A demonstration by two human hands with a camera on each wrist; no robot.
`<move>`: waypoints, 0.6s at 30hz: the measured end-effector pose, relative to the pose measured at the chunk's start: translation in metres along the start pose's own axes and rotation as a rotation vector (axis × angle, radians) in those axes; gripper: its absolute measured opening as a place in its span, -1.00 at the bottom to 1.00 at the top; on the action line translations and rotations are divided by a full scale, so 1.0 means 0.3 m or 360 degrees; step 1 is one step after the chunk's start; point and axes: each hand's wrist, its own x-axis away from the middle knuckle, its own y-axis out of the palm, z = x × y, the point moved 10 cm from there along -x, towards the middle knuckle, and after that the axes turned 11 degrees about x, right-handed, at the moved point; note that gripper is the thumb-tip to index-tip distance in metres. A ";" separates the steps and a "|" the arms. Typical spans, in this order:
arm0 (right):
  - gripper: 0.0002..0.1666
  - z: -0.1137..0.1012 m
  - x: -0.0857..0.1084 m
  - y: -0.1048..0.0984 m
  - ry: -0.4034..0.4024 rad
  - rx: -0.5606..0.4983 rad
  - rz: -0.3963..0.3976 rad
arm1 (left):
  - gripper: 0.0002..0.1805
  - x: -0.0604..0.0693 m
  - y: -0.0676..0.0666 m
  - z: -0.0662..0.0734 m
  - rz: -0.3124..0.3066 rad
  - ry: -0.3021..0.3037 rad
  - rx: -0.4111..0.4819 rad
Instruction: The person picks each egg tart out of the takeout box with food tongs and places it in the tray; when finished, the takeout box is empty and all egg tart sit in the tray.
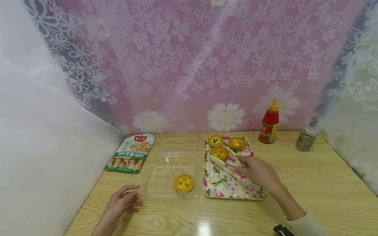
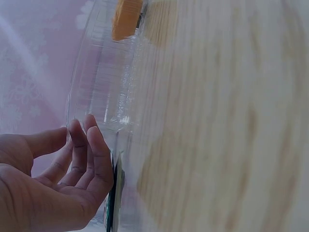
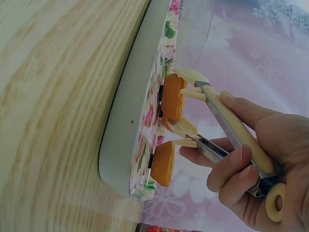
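My right hand (image 1: 261, 172) grips a pair of tongs (image 3: 231, 121) with cream tips and handles. The tong tips straddle an egg tart (image 1: 218, 153) on the floral tray (image 1: 212, 188); whether they squeeze it I cannot tell. Behind it on the tray sit a tart with dark berries (image 1: 215, 141) and another yellow-topped tart (image 1: 237, 143). To the left, a clear plastic box (image 1: 159, 191) lies with its lid folded back. One egg tart (image 1: 184, 183) rests in the box's front right corner. My left hand (image 1: 119, 205), fingers loosely bent and holding nothing, is beside the box's front left corner.
A green and white seasoning pouch (image 1: 130, 153) lies left of the box. Behind the tray to the right stands a red sauce bottle (image 1: 269, 124) with a yellow cap. Farther right is a small jar (image 1: 306, 139). A floral curtain (image 1: 189, 65) hangs behind the wooden table (image 1: 310, 177).
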 end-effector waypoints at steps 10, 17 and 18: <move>-0.23 0.004 0.004 -0.004 0.0026 0.0001 -0.0009 | -0.51 0.002 -0.001 0.004 -0.0001 0.0006 -0.0012; -0.18 0.015 0.018 -0.028 0.0029 0.0014 0.0020 | -0.51 0.001 0.000 0.004 0.0000 -0.0001 -0.0006; -0.18 0.016 0.020 -0.035 0.0021 0.0022 0.0034 | -0.51 0.000 0.000 0.004 0.0001 -0.0001 -0.0005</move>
